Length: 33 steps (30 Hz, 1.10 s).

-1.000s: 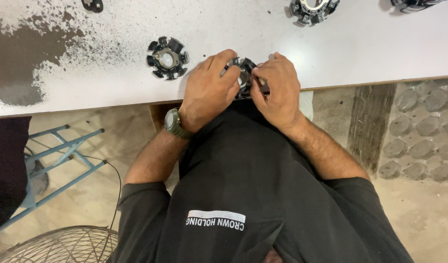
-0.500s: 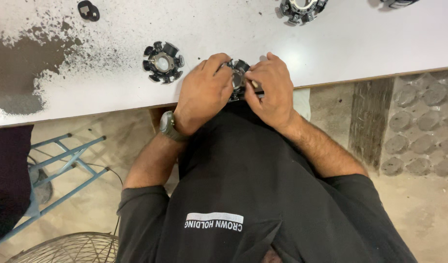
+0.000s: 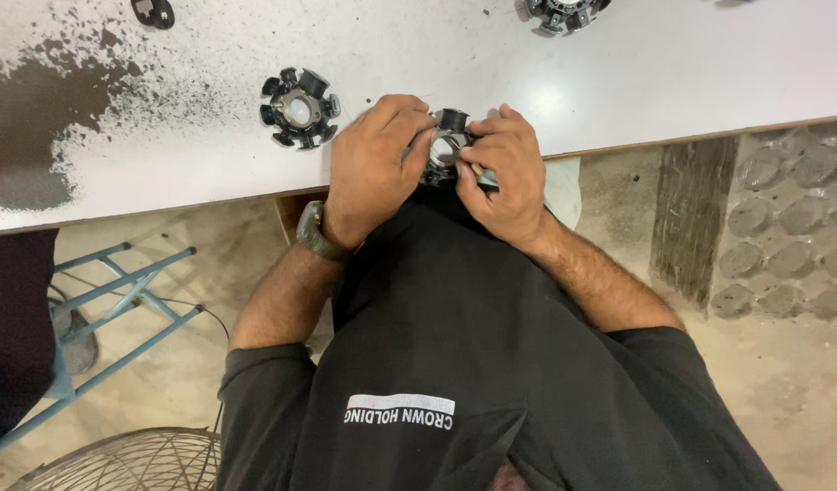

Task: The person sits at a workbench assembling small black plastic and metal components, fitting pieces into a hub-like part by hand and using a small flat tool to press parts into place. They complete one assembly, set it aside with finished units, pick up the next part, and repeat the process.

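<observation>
I see both hands meeting at the near edge of the white worktop [image 3: 673,64], just above the middle of the frame. The left hand [image 3: 375,168] — a dark watch [image 3: 315,232] on its wrist — has its grip closed on the left side of a small black ring-shaped part with teeth round a pale centre [image 3: 448,145]. The right hand [image 3: 502,177] closes on the right side of that same part, fingers curled over it, and a thin dark tool [image 3: 480,173] pokes out between its fingers; I cannot tell what kind of tool it is. The part sits right at the worktop's edge, held between the two hands, above the dark shirt [image 3: 491,364].

To the left of the hands, near but apart, a second toothed ring [image 3: 298,109] lies flat on the worktop. A third one [image 3: 564,13] is cut off by the top edge of the frame, right of centre, and a small black piece [image 3: 153,11] sits at the upper left. Dark powder — a spreading stain [image 3: 45,118] — covers the left end of the worktop. Lower left, I see a blue metal frame [image 3: 118,300] and a wire fan guard [image 3: 127,464] on the floor.
</observation>
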Tool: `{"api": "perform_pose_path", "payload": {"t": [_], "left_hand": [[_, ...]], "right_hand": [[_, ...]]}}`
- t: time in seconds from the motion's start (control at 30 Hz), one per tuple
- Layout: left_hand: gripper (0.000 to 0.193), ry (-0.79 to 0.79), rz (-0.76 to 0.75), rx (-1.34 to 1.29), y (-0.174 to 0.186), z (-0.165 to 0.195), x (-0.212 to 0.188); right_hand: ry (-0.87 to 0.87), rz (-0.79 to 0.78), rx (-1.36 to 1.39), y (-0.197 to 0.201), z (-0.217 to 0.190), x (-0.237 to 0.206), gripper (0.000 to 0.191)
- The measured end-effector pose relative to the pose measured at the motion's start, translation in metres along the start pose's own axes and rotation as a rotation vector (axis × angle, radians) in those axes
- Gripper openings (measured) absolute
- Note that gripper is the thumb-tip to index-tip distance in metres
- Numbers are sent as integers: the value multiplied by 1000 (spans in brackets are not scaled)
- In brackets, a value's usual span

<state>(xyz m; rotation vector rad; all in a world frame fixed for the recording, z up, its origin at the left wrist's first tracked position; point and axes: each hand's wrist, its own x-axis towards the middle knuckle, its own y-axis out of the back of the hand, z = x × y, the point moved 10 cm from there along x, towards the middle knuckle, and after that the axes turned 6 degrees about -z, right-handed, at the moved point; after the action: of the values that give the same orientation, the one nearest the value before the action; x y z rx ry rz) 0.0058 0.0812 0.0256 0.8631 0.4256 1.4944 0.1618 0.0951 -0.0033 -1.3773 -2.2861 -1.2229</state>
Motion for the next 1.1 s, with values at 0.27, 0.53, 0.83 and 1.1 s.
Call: {"api": "perform_pose_path", "payload": {"t": [0.27,0.53,0.83,1.1], "left_hand": [[12,22,-2,-33,0,-1,3],[15,39,-20,-56,-2,-1,1],[15,-1,43,27,-7,-3,-10],[18,-45,37,105,-21,-7,-20]], "right_hand": [[16,-11,11,-1,2,-3,28],[6,-35,-15,-2,0,2,29],[-5,-38,-57,-3,1,3,28],[49,-37,-59,-9,-3,4,31]]}}
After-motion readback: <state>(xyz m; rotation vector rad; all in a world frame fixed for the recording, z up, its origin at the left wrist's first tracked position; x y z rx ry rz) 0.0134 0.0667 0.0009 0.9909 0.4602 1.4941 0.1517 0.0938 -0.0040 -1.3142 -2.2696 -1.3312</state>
